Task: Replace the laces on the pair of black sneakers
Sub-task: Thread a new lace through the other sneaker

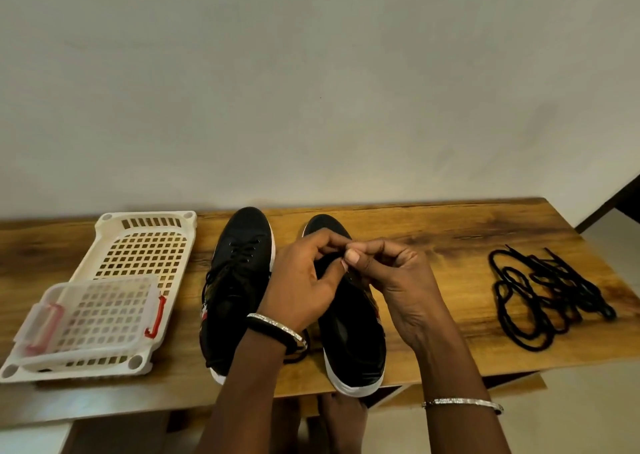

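Closest to us, the right sneaker (349, 332) sits with its heel at the near edge of the table (433, 232). Both hands are just above its middle, over the lace holes. The left hand (304, 280) and the right hand (401, 280) have their fingers (352, 256) curled, with the tips pressed together. I think they pinch a thin lace, but it is too small to see well. A bit of black lace (294, 356) lies on the table between the two shoes, under the left wrist.

I see no lace crossing this shoe, so I think the job is on its first shoe. The left sneaker (239, 280), just beside it, has its lace in. It looks untouched.

Well off to the right lies a pile of black laces (550, 294). I cannot tell if they are old or new. On the left is a white basket (145, 245) with a clear box (93, 311) in it.
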`<action>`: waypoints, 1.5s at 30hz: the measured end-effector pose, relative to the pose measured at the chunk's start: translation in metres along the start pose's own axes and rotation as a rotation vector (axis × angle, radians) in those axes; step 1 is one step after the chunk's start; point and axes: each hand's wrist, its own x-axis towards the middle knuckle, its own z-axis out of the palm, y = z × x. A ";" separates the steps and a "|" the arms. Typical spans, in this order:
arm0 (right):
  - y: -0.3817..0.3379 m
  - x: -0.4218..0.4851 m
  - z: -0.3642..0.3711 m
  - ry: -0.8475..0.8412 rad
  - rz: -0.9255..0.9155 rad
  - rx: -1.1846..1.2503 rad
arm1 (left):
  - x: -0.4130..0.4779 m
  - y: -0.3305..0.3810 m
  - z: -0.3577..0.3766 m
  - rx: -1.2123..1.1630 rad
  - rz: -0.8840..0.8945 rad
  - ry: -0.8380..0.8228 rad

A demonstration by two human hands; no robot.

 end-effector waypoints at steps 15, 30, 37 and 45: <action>0.013 0.002 -0.018 0.009 0.044 -0.811 | 0.004 -0.017 -0.007 0.410 -0.133 0.418; 0.018 0.004 -0.018 0.041 0.002 -0.710 | 0.003 -0.006 0.027 0.511 -0.179 0.070; 0.020 0.004 -0.017 0.032 0.167 -0.521 | 0.003 -0.004 0.035 0.472 -0.306 0.152; 0.023 0.004 -0.018 0.035 0.193 -0.490 | 0.002 0.006 0.047 0.595 -0.341 0.059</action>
